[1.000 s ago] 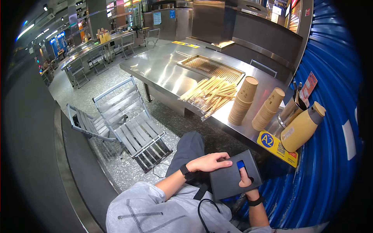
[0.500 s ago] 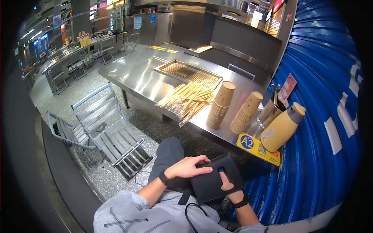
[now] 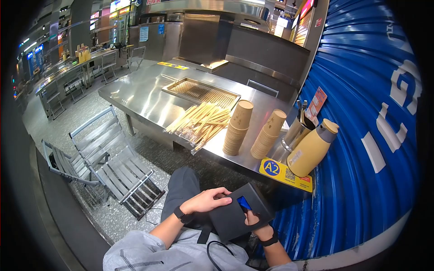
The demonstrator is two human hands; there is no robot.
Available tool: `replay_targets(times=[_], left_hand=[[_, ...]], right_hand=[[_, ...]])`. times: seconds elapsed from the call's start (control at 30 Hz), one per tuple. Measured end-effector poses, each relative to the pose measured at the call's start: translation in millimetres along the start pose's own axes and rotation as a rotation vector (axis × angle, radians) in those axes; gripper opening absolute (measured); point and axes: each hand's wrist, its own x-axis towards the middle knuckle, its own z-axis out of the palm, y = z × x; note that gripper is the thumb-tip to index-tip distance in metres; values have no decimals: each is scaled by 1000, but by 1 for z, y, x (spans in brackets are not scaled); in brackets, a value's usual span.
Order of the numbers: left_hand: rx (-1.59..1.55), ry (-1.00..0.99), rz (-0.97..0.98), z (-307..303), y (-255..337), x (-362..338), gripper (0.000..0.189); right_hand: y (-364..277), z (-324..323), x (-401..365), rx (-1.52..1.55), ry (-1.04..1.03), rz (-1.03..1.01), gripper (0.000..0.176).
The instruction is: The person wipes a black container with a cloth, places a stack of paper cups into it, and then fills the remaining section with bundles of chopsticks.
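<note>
A black box-like case (image 3: 233, 219) rests over my lap, tilted. Its upper face has a cut-out through which a lit blue screen (image 3: 244, 204) shows. My left hand (image 3: 209, 200) is closed over the case's upper left edge, thumb on the face and fingertips over the rim. My right hand (image 3: 257, 224) grips the case from the lower right; its thumb shows at the cut-out, and the other fingers are hidden under or inside the case. Each wrist wears a black band. A black cable (image 3: 212, 255) curves across my grey top below the case.
Ahead stands a steel table (image 3: 140, 101) with a grill tray (image 3: 201, 92), wrapped chopsticks (image 3: 199, 124), two paper cup stacks (image 3: 237, 128), a utensil holder (image 3: 298, 133), a yellow jug (image 3: 313, 149) and an A2 sign (image 3: 285, 175). Folding chairs (image 3: 120, 167) stand left; a blue corrugated wall (image 3: 357, 135) rises right.
The view has turned, shifting the table and its items left. My right thumb has drawn back toward the cut-out's lower end, and more of the blue screen shows. Both hands stay on the case.
</note>
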Motion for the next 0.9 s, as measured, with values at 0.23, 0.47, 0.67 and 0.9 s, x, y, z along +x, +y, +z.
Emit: replay_targets(times=[0.23, 0.47, 0.67, 0.9], left_hand=[[26, 41, 61, 3, 6, -3, 45], [-195, 151, 201, 18, 7, -2, 49], [-161, 202, 314, 23, 11, -3, 50], [-65, 134, 243, 23, 19, -4, 43]], right_hand=[[5, 10, -2, 160, -79, 144, 15], [2, -6, 31, 445, 193, 232, 28], [-2, -29, 20, 443, 74, 315, 24], [1, -23, -4, 238, -62, 183, 29]])
